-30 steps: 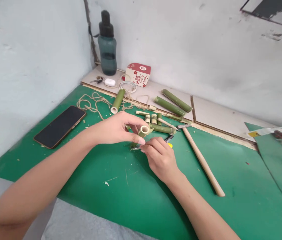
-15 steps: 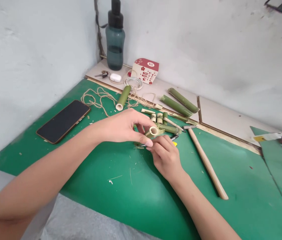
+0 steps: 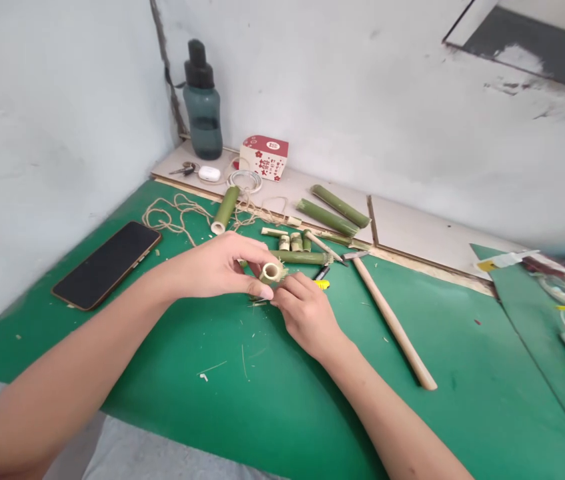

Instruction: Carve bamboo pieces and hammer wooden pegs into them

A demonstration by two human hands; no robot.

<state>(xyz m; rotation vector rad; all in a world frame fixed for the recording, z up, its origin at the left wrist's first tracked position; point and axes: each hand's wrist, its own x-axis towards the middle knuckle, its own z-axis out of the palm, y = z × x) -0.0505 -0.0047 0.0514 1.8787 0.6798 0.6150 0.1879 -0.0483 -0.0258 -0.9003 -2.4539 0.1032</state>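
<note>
In the head view, my left hand (image 3: 212, 267) is closed around a short bamboo tube (image 3: 271, 272), its pale hollow end facing me. Frayed fibres stick out beside that end. My right hand (image 3: 308, 310) is right against it, fingers curled and pinched together by my left thumb. Whatever lies between those right fingers is hidden. Just beyond my hands lie a longer green bamboo piece (image 3: 305, 257) and several short bamboo sections (image 3: 296, 241). Close to my right knuckles are a black marker (image 3: 321, 273) and a yellow object (image 3: 321, 285), partly covered.
A wooden-handled hammer (image 3: 395, 323) lies to the right, a phone (image 3: 107, 265) to the left. Twine (image 3: 177, 213) and an upright-leaning bamboo tube (image 3: 225, 210) are behind. On the ledge are a water bottle (image 3: 203, 107), a red-white box (image 3: 263, 158) and two bamboo lengths (image 3: 327, 217).
The view has swung to the right and slightly up, so everything sits further left. Both hands keep their hold at the bamboo tube; fewer frayed fibres show beside its end.
</note>
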